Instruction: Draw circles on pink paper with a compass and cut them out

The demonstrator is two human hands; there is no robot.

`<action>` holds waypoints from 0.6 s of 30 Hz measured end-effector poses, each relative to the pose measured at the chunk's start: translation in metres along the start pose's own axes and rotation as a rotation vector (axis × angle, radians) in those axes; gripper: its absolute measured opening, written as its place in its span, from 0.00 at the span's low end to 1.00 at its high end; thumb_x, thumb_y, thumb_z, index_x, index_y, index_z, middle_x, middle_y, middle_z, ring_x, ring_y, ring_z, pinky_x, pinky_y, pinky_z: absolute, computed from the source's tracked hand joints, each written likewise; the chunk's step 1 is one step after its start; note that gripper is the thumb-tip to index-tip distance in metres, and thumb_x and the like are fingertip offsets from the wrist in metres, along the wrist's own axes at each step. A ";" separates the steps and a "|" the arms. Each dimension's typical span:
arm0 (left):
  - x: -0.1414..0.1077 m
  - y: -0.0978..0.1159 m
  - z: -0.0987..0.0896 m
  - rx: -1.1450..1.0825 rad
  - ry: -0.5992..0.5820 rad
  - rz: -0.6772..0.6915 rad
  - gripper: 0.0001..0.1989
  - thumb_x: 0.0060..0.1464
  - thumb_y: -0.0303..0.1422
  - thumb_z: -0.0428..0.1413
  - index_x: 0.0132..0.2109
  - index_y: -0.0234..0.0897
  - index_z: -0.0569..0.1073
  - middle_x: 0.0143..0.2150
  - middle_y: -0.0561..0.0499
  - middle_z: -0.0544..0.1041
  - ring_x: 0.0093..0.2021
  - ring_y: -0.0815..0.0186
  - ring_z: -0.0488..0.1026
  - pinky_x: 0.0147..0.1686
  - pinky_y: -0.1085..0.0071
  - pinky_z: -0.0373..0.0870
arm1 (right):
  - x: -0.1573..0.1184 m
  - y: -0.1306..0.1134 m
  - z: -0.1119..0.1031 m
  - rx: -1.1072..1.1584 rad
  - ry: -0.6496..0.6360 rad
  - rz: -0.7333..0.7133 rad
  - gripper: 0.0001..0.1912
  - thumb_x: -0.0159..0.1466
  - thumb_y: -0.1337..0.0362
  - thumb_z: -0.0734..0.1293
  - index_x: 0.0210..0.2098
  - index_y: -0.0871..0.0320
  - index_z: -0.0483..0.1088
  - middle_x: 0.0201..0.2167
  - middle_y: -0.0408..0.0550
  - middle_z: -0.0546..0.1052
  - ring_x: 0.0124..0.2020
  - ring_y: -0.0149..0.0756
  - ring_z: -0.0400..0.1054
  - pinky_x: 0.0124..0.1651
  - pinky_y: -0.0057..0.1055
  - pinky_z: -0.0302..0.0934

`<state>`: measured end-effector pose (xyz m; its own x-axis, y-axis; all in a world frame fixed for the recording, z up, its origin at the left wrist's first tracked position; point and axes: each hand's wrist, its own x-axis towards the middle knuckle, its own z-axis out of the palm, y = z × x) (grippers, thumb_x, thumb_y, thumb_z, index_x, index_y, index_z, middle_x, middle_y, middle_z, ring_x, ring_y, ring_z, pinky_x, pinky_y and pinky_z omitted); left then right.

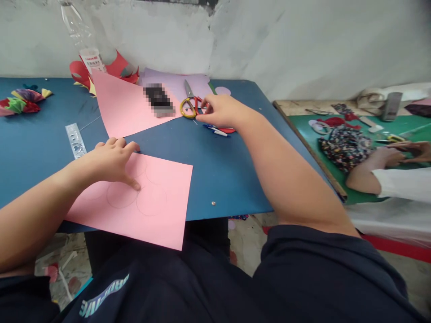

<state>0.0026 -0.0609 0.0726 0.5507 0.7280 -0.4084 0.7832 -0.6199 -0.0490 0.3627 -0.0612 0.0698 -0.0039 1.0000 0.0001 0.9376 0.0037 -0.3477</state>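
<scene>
My left hand (116, 161) lies with fingers apart on a pink paper sheet (168, 224), pressing it to the blue table. Pencil-thin circles are drawn on this sheet, partly covered by the hand. Its near edge hangs past the table's front edge. Farther back, my right hand (220, 110) has its thumb and fingers curled at the red handle of a pair of scissors (189, 89). The scissors also show a yellow handle loop, and their blades point toward the wall. Pens (217, 131) and a red curved piece lie just below that hand.
A second pink sheet (117, 107) carries a blurred dark object (159, 99). Behind are purple sheets (198, 83), red paper scraps (121, 67) and a plastic bottle (87, 49). A clear ruler (76, 141) lies left. At right, another person's arms rest on a green table (303, 123).
</scene>
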 end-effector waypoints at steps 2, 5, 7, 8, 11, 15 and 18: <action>0.000 0.000 0.000 -0.008 0.005 0.017 0.52 0.44 0.62 0.65 0.69 0.39 0.65 0.65 0.31 0.71 0.70 0.33 0.64 0.67 0.37 0.64 | -0.014 0.015 -0.004 -0.027 -0.057 0.033 0.19 0.61 0.56 0.78 0.49 0.53 0.75 0.45 0.52 0.83 0.42 0.49 0.77 0.46 0.44 0.71; 0.000 0.001 0.000 -0.019 -0.001 0.035 0.50 0.45 0.60 0.66 0.68 0.35 0.65 0.63 0.31 0.72 0.68 0.34 0.65 0.68 0.37 0.63 | -0.021 0.027 0.003 -0.097 -0.094 0.043 0.23 0.57 0.61 0.78 0.51 0.54 0.76 0.48 0.53 0.83 0.45 0.53 0.77 0.46 0.45 0.72; 0.002 0.000 0.001 -0.025 -0.011 0.039 0.52 0.43 0.60 0.67 0.67 0.34 0.66 0.62 0.30 0.72 0.67 0.34 0.66 0.67 0.38 0.64 | -0.020 0.030 0.013 -0.136 -0.094 0.029 0.22 0.58 0.64 0.76 0.52 0.56 0.77 0.49 0.54 0.83 0.47 0.53 0.77 0.48 0.44 0.71; 0.004 -0.001 0.001 -0.026 -0.013 0.037 0.52 0.42 0.61 0.67 0.66 0.34 0.66 0.62 0.30 0.71 0.67 0.34 0.65 0.67 0.39 0.64 | -0.019 0.030 0.018 -0.147 -0.091 0.017 0.22 0.59 0.65 0.75 0.53 0.56 0.77 0.48 0.54 0.83 0.46 0.53 0.77 0.48 0.44 0.71; 0.009 -0.003 0.005 -0.022 -0.016 0.024 0.54 0.38 0.64 0.68 0.64 0.34 0.68 0.62 0.29 0.68 0.66 0.32 0.65 0.65 0.38 0.66 | -0.014 0.030 0.030 -0.173 -0.081 -0.020 0.24 0.58 0.66 0.72 0.55 0.57 0.77 0.45 0.54 0.83 0.43 0.51 0.77 0.46 0.43 0.70; 0.008 -0.001 0.006 -0.018 -0.013 0.016 0.50 0.40 0.62 0.68 0.63 0.35 0.69 0.65 0.30 0.65 0.67 0.33 0.62 0.66 0.39 0.67 | -0.009 0.032 0.039 -0.211 0.005 -0.061 0.26 0.57 0.64 0.73 0.55 0.58 0.77 0.46 0.57 0.82 0.44 0.53 0.76 0.48 0.44 0.70; 0.001 0.001 0.004 -0.015 0.007 -0.007 0.54 0.44 0.63 0.66 0.68 0.34 0.64 0.68 0.28 0.62 0.68 0.32 0.61 0.67 0.39 0.65 | -0.004 0.042 0.041 -0.214 0.120 -0.064 0.24 0.58 0.63 0.72 0.55 0.58 0.77 0.48 0.59 0.82 0.49 0.57 0.75 0.54 0.48 0.70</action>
<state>0.0030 -0.0620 0.0679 0.5471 0.7344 -0.4017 0.7912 -0.6104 -0.0384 0.3880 -0.0654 0.0166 -0.0359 0.9906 0.1318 0.9891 0.0541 -0.1366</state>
